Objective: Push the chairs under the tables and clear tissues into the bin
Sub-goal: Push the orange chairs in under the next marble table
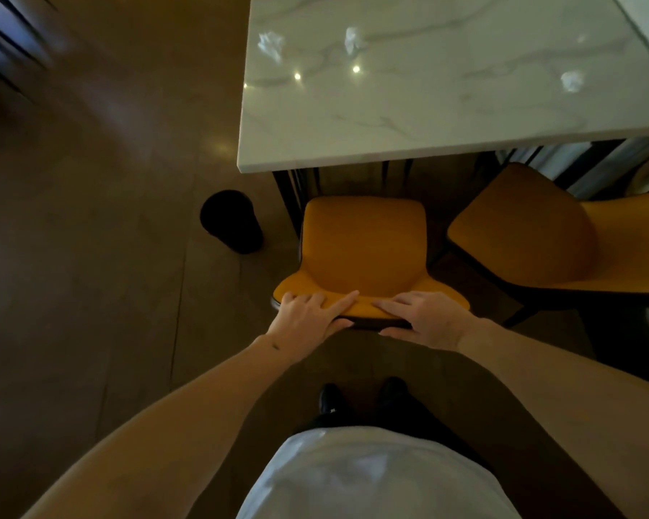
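Note:
A yellow chair (364, 245) with a dark frame stands in front of me, its seat just short of the white marble table (409, 121). My left hand (308, 316) and my right hand (428, 318) both grip the top of its backrest, fingers over the yellow edge and thumbs on the dark back. Three crumpled tissues lie on the table: one at the far left (271, 44), one in the middle (352, 39) and one at the right (573, 81). A black bin (231, 221) stands on the floor left of the chair.
A second yellow chair (529, 237) stands to the right, turned at an angle, its seat partly out from under the table. Brown tiled floor (90, 256) spreads to the left. Dark furniture (8, 43) shows blurred at the top left. My feet are right behind the chair.

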